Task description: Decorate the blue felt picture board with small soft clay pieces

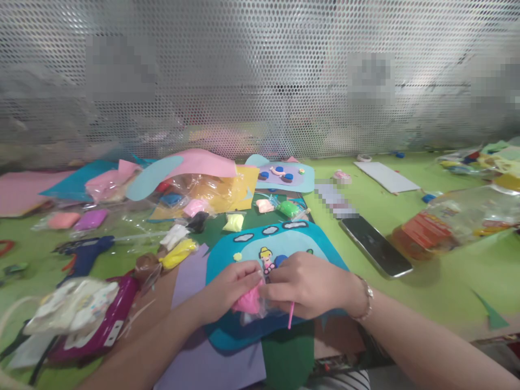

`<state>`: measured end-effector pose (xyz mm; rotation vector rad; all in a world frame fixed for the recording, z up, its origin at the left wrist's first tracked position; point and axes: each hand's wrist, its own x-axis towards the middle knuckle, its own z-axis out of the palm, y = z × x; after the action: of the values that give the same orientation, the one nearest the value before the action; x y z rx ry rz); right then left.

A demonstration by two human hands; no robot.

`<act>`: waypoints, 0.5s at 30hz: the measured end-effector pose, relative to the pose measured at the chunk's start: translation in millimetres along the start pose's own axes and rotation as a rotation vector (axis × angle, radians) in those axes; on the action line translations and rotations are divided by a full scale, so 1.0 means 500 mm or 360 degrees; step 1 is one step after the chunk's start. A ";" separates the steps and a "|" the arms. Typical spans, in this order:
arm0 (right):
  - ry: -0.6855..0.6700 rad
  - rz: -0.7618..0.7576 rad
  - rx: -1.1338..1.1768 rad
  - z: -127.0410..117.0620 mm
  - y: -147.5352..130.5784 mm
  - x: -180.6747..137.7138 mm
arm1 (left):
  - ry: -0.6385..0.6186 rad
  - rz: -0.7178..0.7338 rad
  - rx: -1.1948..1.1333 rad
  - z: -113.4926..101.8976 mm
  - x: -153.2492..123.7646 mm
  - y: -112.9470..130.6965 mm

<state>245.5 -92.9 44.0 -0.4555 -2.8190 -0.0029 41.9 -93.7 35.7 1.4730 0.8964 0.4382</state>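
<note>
My left hand [238, 284] is closed on a small clear bag of pink clay [248, 302], pinching it near the top. Against the bag's other side, my right hand [303, 284] has its fingers curled in, and a thin pink stick [291, 315] pokes out below them. Both hands are above a blue craft board [221, 325] with rounded corners. On this board are cloud shapes [270, 231], a small clay figure with a yellow hat [266, 255] and a yellow flower [237, 257]. The right hand partly covers a dark blue piece [280, 261].
Small bags of coloured clay [234, 221] lie beyond the board. At left are a blue glue gun [87, 252] and a magenta case [125, 292]. A phone [376, 246] and a lying bottle [459, 219] are at right. A perforated metal panel [260, 70] stands behind.
</note>
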 end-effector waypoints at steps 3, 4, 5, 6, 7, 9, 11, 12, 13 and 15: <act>0.0049 0.0022 0.0004 -0.003 -0.001 0.000 | 0.0000 0.0022 0.0038 -0.002 0.001 -0.002; 0.0063 0.0041 0.0008 -0.004 -0.001 0.000 | 0.0007 0.0027 0.0060 -0.003 0.001 -0.002; 0.0075 0.0067 0.0020 -0.005 0.000 -0.001 | 0.0027 0.0029 0.0079 -0.003 0.002 -0.002; 0.0086 0.0101 0.0044 -0.006 0.001 -0.001 | 0.0061 0.0029 0.0096 -0.002 0.002 -0.002; 0.0099 0.0142 0.0082 -0.006 0.002 -0.002 | 0.0103 0.0030 0.0102 -0.002 0.003 -0.001; 0.0130 0.0258 0.0188 -0.005 0.004 -0.003 | 0.0203 0.0051 0.0067 0.000 0.004 0.002; 0.0179 0.0449 0.0311 -0.003 0.004 -0.003 | 0.0318 0.0102 0.0006 0.002 0.005 0.007; 0.0208 0.0572 0.0362 -0.002 0.003 -0.002 | 0.0373 0.0129 -0.0017 0.003 0.005 0.010; 0.0237 0.0702 0.0404 -0.001 0.001 0.000 | 0.0429 0.0151 -0.0025 0.004 0.005 0.012; 0.0255 0.0908 0.0462 -0.002 -0.004 0.006 | 0.0520 0.0167 -0.0006 0.005 0.005 0.016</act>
<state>242.5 -93.8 45.6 -1.1055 -2.3857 0.4553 47.3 -92.6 42.5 1.4732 1.0759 0.7736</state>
